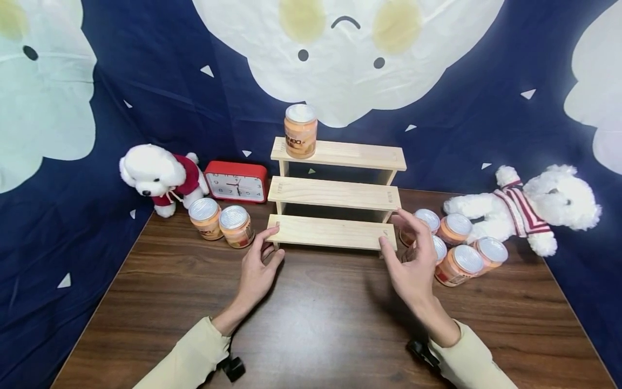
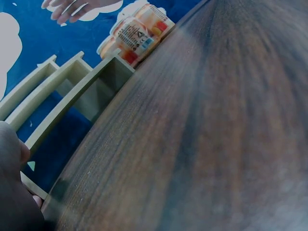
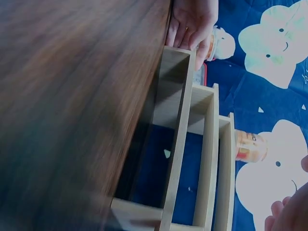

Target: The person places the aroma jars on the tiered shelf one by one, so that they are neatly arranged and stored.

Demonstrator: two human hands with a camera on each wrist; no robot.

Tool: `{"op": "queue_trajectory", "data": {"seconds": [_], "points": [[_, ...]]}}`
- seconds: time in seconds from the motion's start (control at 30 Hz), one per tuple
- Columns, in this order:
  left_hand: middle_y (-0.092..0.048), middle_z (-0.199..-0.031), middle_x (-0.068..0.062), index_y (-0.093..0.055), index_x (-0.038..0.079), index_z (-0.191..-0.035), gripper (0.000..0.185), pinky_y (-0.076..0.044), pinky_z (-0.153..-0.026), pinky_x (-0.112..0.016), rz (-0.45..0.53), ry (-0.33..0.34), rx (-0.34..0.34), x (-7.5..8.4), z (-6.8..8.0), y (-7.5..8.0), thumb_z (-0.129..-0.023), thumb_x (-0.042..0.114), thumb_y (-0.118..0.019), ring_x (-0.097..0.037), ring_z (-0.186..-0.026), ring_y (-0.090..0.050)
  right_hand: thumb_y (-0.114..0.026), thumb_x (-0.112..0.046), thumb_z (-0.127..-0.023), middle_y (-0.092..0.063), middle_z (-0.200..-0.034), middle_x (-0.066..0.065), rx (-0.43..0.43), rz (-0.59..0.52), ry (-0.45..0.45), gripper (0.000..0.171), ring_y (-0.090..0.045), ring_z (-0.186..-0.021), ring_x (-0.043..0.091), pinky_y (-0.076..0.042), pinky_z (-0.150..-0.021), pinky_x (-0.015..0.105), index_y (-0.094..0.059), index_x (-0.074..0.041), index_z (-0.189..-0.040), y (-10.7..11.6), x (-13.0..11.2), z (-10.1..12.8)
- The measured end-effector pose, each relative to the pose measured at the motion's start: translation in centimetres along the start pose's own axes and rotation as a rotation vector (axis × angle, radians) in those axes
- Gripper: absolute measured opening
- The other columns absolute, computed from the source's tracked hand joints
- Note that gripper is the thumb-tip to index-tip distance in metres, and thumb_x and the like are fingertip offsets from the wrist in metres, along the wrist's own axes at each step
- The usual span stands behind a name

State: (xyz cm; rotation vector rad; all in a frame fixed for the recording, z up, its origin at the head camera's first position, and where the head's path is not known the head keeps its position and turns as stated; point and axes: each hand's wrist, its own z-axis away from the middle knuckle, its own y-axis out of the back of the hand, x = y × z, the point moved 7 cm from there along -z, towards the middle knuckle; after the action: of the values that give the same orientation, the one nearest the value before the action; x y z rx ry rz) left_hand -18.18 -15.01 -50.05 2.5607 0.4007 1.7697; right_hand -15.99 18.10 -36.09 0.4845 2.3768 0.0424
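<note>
A three-step wooden shelf (image 1: 332, 232) stands on the table in the head view. At its left end my left hand (image 1: 258, 271) grips the lowest step, index finger by the top edge and thumb lower at the front. In the right wrist view this left hand (image 3: 195, 24) curls at the shelf's end. My right hand (image 1: 413, 265) is raised near the other end, fingers spread and holding nothing. The left wrist view shows the right hand (image 2: 74, 8) apart from the wood. An orange jar with a silver lid (image 1: 301, 135) sits at the left of the top step.
Two similar jars (image 1: 236, 227) stand left of the shelf, before a red clock (image 1: 237, 182) and a white plush dog (image 1: 157, 173). Several more jars (image 1: 459, 265) cluster close to the right hand. Behind them a white plush toy (image 1: 525, 208) lies against the blue cloth backdrop (image 1: 194, 119).
</note>
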Motion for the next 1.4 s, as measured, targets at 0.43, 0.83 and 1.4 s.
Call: {"op": "queue_trajectory", "data": {"seconds": [0.43, 0.83, 1.4], "points": [[-0.063, -0.157, -0.013, -0.067, 0.011, -0.148, 0.055, -0.058, -0.112, -0.023, -0.025, 0.048, -0.008, 0.1, 0.0, -0.1, -0.096, -0.006, -0.075, -0.017, -0.125, -0.067, -0.082, 0.002, -0.091, -0.072, -0.125, 0.008, 0.134, 0.023, 0.005, 0.052, -0.065, -0.117, 0.013, -0.053, -0.099, 0.019, -0.062, 0.020, -0.136, 5.3, 1.0, 0.8], [-0.062, -0.160, -0.005, -0.067, 0.020, -0.149, 0.057, -0.057, -0.114, -0.023, -0.016, 0.064, -0.028, -1.4, -0.1, 0.0, -0.098, -0.003, -0.075, -0.013, -0.127, -0.067, -0.076, 0.009, -0.084, -0.074, -0.116, 0.022, 0.198, 0.205, -0.021, 0.050, -0.065, -0.112, 0.007, -0.051, -0.095, 0.018, -0.067, 0.015, -0.133, 8.7, 2.0, 1.0], [-0.063, -0.157, -0.015, -0.067, 0.010, -0.148, 0.053, -0.056, -0.113, -0.022, 0.001, 0.015, -0.007, 0.6, 0.0, 0.0, -0.097, -0.003, -0.072, -0.017, -0.124, -0.067, -0.080, 0.007, -0.085, -0.067, -0.117, -0.019, 0.307, 0.367, -0.137, 0.041, -0.061, -0.115, 0.001, -0.047, -0.101, 0.017, -0.076, 0.011, -0.126, 14.7, 4.8, 1.7]]}}
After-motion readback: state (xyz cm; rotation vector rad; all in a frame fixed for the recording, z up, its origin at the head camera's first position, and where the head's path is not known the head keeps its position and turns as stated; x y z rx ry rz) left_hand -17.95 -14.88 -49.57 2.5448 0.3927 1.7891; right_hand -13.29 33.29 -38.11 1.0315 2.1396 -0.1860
